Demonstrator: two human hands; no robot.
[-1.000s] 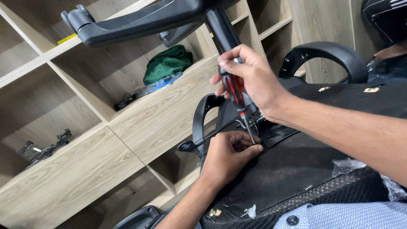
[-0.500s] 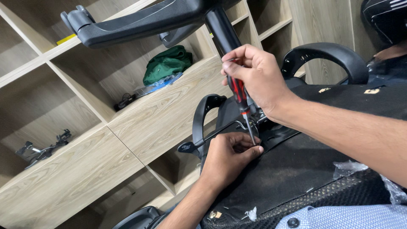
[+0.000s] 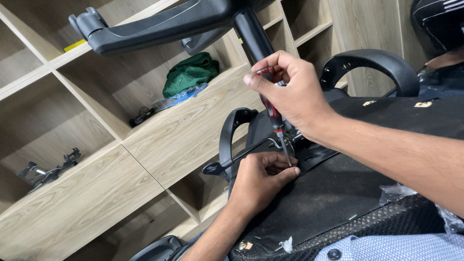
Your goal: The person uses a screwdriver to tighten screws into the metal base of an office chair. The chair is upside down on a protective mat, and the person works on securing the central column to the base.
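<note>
Two bare hands at work on the underside of an overturned black office chair (image 3: 338, 193), seen from above. Right hand (image 3: 290, 92) closed around the red-and-black handle of a screwdriver (image 3: 274, 118), thumb and fingers pinched near the top, shaft angled down and slightly right to a tip at the metal fitting on the chair's underside. Left hand (image 3: 261, 179) just below, fingers curled and pressed against the black seat base right beside the screwdriver tip — whether holding a small part there, impossible to tell. Black lever (image 3: 237, 159) sticking out to the left of that hand. Curved black armrest (image 3: 372, 65) behind the right wrist; chair's star base (image 3: 154, 26) and central column stretching across the top of the view. Behind — pale wooden shelving (image 3: 183, 130), with a bundled green cloth (image 3: 189, 72) on one shelf. Light blue sleeve fabric at the bottom right edge.
</note>
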